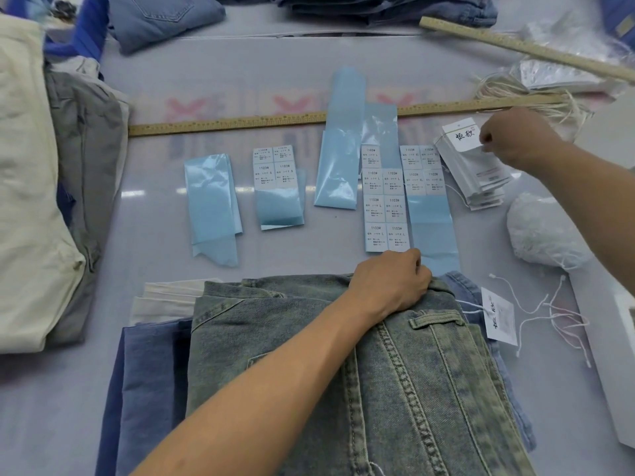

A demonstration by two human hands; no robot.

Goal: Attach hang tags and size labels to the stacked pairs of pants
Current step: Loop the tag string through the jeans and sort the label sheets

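Landmark = the green-grey washed jeans (395, 365) on top of the pants stack (151, 372) at the near edge of the table (171, 80).

L hand (391, 283) rests on the jeans' waistband, fingers curled together and gripping the denim edge. R hand (512, 139) is up and to the right of the jeans, fingertips pinched together on the top hang tag (462, 135) of the hang tag pile (481, 180).

Just beyond the waistband: size label sheets, L (386, 211) and XL (424, 173), on blue backing strips; S sheet (275, 168) beyond-left, w/ bare backing strips (211, 201) further left. Long wooden ruler (240, 123) lies beyond the labels.

Right of the jeans: one hang tag w/ string (500, 316), touching the blue pair underneath; loose strings (549, 310) beside it; white string bundle (539, 231) beyond those. Folded cream & grey pants (41, 187) far left.
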